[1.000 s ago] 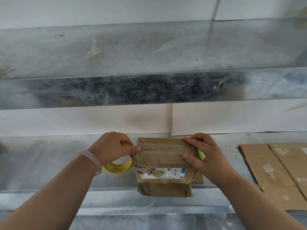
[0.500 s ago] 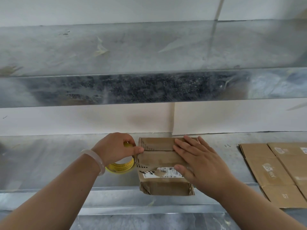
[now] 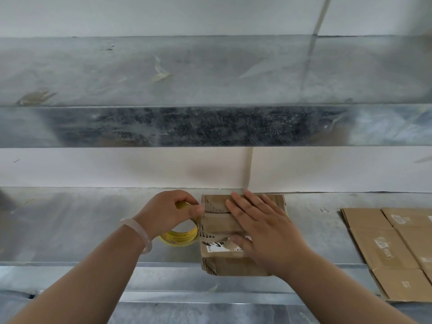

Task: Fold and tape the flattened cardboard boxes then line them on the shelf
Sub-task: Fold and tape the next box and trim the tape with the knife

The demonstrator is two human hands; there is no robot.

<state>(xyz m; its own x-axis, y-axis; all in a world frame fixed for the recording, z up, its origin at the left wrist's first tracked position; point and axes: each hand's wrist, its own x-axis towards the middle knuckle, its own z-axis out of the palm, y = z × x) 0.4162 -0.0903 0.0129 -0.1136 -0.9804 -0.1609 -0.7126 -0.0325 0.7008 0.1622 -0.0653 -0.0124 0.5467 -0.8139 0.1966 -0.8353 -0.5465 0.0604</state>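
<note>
box (image 3: 217, 226): brown, labelled, flaps folded shut, sitting at the shelf (image 3: 81, 225) front edge.
tape roll (image 3: 180, 237): yellow, sitting just beside its left side.
flattened boxes (image 3: 385, 249): lying toward the right edge.

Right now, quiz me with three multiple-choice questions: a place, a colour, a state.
1. Where do the flattened cardboard boxes lie from the folded box? A left; B right; C on top.
2. What colour is the tape roll? A yellow; B blue; C red.
3. How is the right hand? A flat on the folded box; B clenched; C gripping the tape roll.
Answers: 1 B, they lie on the shelf toward its right end. 2 A, the roll the left hand grips is yellow. 3 A, it lies flat on the box top.
</note>
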